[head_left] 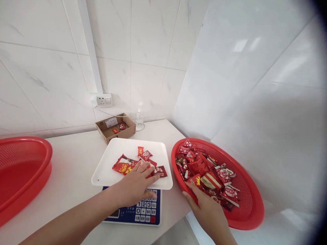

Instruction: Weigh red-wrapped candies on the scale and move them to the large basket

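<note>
My left hand (139,182) lies palm down with its fingers spread over red wrapped snacks on a white scale tray (107,170). A large red snack packet (124,166) lies left of the fingertips, a dark red packet (161,171) to their right. Just beyond them are a small orange-red packet (140,150) and a dotted red sweet (146,154). Below the tray shows the blue keypad of a digital scale (143,217). At the near left rim of a red plastic basket (251,204), my right hand (204,207) grips the edge. Many red packets (201,166) fill the basket.
A cardboard box (131,128) with a few red packets stands behind the tray, beside a clear plastic bottle (139,117). Another red basket (38,183) is at the left. A plugged-in wall socket (102,100) sits above the white table (74,153).
</note>
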A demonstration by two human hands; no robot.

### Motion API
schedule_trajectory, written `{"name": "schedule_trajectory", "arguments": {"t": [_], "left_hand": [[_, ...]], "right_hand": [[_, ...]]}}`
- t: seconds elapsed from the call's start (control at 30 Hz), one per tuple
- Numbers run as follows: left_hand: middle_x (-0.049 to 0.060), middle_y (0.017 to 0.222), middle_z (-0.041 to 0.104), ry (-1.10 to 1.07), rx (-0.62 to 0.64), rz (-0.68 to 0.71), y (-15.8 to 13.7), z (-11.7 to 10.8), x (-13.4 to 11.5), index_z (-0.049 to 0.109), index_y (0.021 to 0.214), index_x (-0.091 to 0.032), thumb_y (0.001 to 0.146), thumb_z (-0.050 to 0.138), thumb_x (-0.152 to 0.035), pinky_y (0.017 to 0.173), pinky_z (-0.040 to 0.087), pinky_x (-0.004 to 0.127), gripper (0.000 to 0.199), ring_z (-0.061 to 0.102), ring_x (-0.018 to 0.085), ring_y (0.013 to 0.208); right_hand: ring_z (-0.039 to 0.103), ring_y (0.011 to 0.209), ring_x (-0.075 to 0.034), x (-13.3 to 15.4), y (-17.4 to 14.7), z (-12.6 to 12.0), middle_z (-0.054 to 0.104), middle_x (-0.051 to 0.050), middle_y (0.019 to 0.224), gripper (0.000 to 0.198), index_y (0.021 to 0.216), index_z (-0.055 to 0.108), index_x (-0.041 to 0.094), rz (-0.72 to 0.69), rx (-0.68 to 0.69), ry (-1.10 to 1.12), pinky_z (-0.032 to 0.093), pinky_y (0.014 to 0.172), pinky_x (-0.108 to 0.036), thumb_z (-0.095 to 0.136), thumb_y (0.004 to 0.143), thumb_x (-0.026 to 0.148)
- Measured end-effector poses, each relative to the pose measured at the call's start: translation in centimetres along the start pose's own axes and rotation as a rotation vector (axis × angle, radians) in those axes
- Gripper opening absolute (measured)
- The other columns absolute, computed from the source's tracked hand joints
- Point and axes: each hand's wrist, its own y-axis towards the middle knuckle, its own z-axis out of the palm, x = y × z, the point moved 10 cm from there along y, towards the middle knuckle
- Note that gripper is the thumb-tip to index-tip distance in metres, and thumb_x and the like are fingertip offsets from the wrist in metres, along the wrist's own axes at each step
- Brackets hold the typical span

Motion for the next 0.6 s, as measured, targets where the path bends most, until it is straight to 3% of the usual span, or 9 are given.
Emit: {"name": "schedule_trajectory", "arguments": {"t": [0.1, 0.2, 0.4, 0.47, 0.6], "left_hand": [[0.012, 0.155, 0.033, -0.028, -0.01, -0.022, -1.9, -1.2, 0.5, 0.037, 0.146, -0.029, 0.091, 0.043, -0.06, 0.114, 0.025, 0.059, 0.064, 0.02, 0.035, 0.144], [0.008, 0.159, 0.026, -0.07, -0.114, -0.074, -5.4, -2.3, 2.2, 0.033, 0.148, -0.031, 0.095, 0.039, -0.055, 0.115, 0.026, 0.054, 0.059, 0.017, 0.03, 0.146], [0.004, 0.152, 0.042, -0.071, -0.533, -0.464, -18.2, -1.6, 9.6, 0.041, 0.142, -0.032, 0.097, 0.037, -0.048, 0.106, 0.044, 0.048, 0.048, 0.03, 0.027, 0.143], [0.006, 0.148, 0.047, -0.052, -0.59, -0.577, -22.2, -0.8, 11.0, 0.045, 0.139, -0.03, 0.096, 0.038, -0.049, 0.102, 0.047, 0.049, 0.048, 0.034, 0.028, 0.141], [0.008, 0.146, 0.05, 0.009, -0.642, -0.679, -27.9, -0.4, 11.4, 0.049, 0.135, -0.029, 0.093, 0.042, -0.05, 0.098, 0.049, 0.054, 0.047, 0.035, 0.033, 0.14]], "right_hand": [[0.07, 0.096, -0.026, 0.5, 0.0, -0.5, 0.071, -0.007, 0.116, 0.048, 0.127, 0.062, 0.025, -0.013, -0.024, -0.02, 0.055, 0.077, -0.035, 0.035, 0.093, 0.046], [0.07, 0.095, -0.025, 0.9, -0.1, -0.7, 0.072, -0.007, 0.115, 0.048, 0.126, 0.062, 0.025, -0.029, -0.04, -0.027, 0.055, 0.076, -0.034, 0.035, 0.093, 0.046], [0.069, 0.097, -0.025, 0.9, -0.5, -0.7, 0.072, -0.007, 0.113, 0.047, 0.125, 0.063, 0.027, -0.007, -0.106, -0.088, 0.053, 0.076, -0.034, 0.035, 0.093, 0.047], [0.069, 0.097, -0.026, 0.9, -0.6, -0.7, 0.073, -0.007, 0.111, 0.048, 0.126, 0.062, 0.028, 0.025, -0.109, -0.093, 0.052, 0.077, -0.034, 0.035, 0.092, 0.049], [0.069, 0.094, -0.026, 1.1, -0.5, -0.8, 0.072, -0.008, 0.112, 0.05, 0.126, 0.062, 0.028, 0.057, -0.104, -0.117, 0.051, 0.074, -0.035, 0.034, 0.092, 0.052]]}}
